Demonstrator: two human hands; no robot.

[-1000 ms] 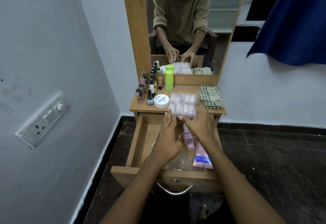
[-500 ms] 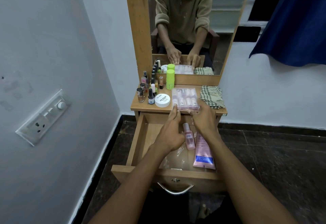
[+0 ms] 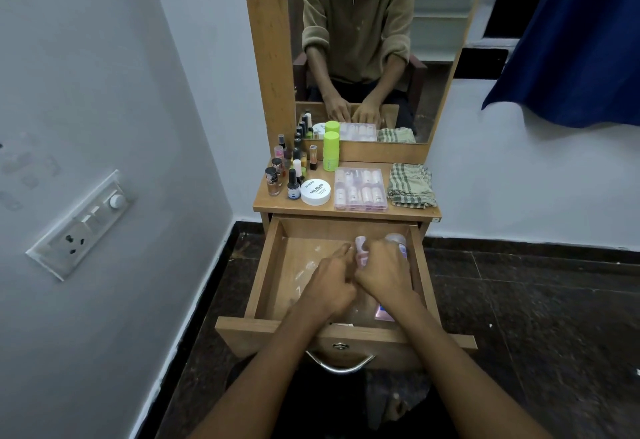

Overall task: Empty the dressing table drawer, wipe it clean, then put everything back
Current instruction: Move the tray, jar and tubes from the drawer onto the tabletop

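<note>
The wooden drawer (image 3: 265, 267) stands pulled open below the dressing table top (image 3: 346, 213). Both my hands are inside it, side by side and slightly blurred. My left hand (image 3: 330, 283) curls around a small pink bottle (image 3: 361, 249), its forefinger stretched along the bottle's left side. My right hand (image 3: 384, 274) closes over a pink tube (image 3: 398, 244), hiding its middle; the tube's cap end and its lower end show. A crumpled clear plastic sheet (image 3: 306, 274) lies on the drawer floor.
On the table top stand several nail polish bottles (image 3: 287, 175), a white jar (image 3: 315, 192), a green bottle (image 3: 330, 151), a clear box of pink vials (image 3: 360, 189) and a folded checked cloth (image 3: 410, 186). The mirror (image 3: 363, 40) rises behind.
Both hands have drawn back from the clear box on the table top and gone down into the drawer, onto the pink bottle and the tube. The camera has come closer.
</note>
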